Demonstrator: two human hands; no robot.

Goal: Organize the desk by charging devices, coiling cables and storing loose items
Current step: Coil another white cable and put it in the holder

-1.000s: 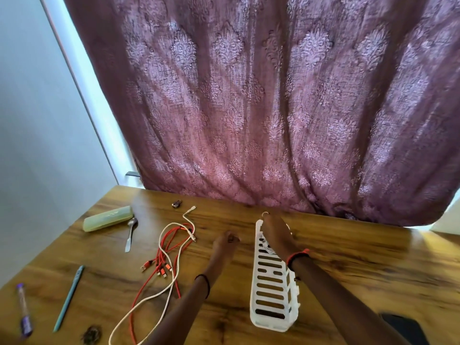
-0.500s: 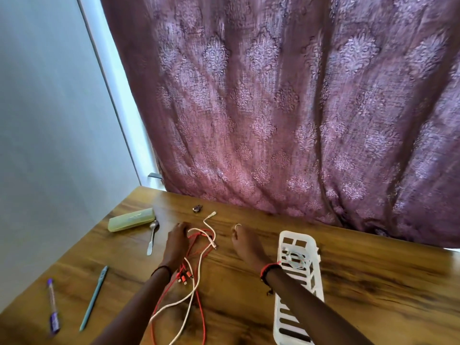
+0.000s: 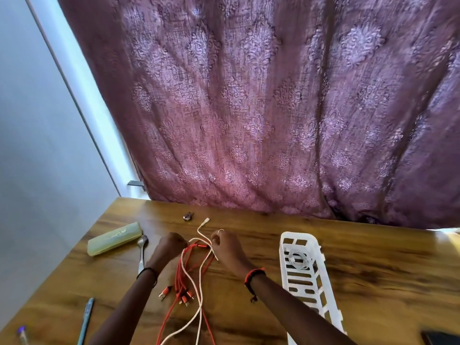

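Note:
A tangle of red cable [image 3: 179, 275] and white cable [image 3: 199, 307] lies on the wooden desk [image 3: 373, 265] in the middle. My left hand [image 3: 169, 250] is curled at the top left of the tangle, gripping the red cable. My right hand [image 3: 227, 250] pinches the cables at the top right, where the white end [image 3: 204, 222] sticks out toward the curtain. To the right a white slotted basket [image 3: 323, 292] holds a coiled white cable [image 3: 300, 260].
A pale green case [image 3: 114, 238] and a spoon [image 3: 142, 250] lie to the left. A small dark metal item [image 3: 188, 216] sits near the curtain. A teal pen [image 3: 86, 319] and a purple-capped marker [image 3: 22, 334] lie at the front left. A dark device [image 3: 441, 338] shows at the bottom right corner.
My right hand left the basket and moved left to the cable tangle. My left hand reached the tangle's top and closed on the red cable.

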